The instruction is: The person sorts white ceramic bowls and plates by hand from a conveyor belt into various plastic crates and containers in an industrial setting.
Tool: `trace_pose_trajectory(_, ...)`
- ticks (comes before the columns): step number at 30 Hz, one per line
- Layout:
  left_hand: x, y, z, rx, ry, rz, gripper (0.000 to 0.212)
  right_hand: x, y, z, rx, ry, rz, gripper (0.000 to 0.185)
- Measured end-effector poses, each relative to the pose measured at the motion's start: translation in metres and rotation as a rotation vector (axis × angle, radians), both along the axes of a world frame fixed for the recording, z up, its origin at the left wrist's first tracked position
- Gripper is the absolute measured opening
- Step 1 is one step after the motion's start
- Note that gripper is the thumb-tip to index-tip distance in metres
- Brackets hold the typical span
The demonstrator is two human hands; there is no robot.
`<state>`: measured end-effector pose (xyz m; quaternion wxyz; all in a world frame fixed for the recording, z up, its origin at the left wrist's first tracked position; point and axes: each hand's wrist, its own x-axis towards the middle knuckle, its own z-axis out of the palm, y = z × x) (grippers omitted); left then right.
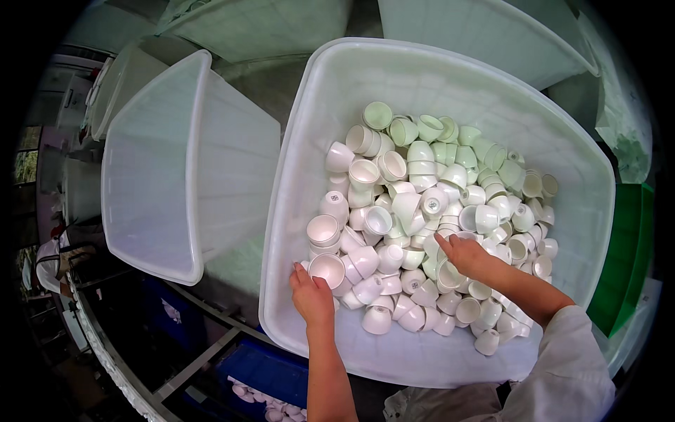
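A large white plastic bin [561, 132] stands before me, its floor heaped with many small white glazed cups [422, 158], some nested in stacks, some tipped or upside down. At the left side of the heap, my left hand [314, 295] touches or grips a white cup [327, 270] that lies with its mouth up; its fingers are partly hidden. My right hand [466, 256] reaches over the middle of the heap, its fingertips at the cups there. Whether it grips one cannot be told.
Another white bin [237, 158] stands tilted-looking at the left, with more bins [474, 31] beyond. A green container [619, 258] is at the right. Below left are a metal frame [195, 364] and a blue crate [263, 369] near white pieces. A person [50, 264] is at the far left.
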<state>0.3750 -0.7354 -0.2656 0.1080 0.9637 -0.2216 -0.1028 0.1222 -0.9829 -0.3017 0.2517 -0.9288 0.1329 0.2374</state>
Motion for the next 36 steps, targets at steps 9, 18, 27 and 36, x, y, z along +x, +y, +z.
trace_pose_trajectory(9,-0.057,-0.001,0.025,-0.004,0.387,-0.154,0.037,0.066,-0.007,0.014,-0.046,-0.127,-0.201,0.038)
trace_pose_trajectory(18,-0.066,-0.056,-0.041,-0.213,0.762,0.292,0.043,0.101,-0.045,-0.065,1.100,-0.321,-1.539,0.043)
trace_pose_trajectory(27,-0.104,-0.049,-0.027,-0.938,1.043,0.601,0.037,0.039,-0.017,0.022,0.336,0.159,-0.637,0.075)
trace_pose_trajectory(36,-0.147,0.050,0.168,-0.737,0.836,-0.046,0.040,-0.009,0.006,-0.134,0.016,0.294,-0.186,0.045)
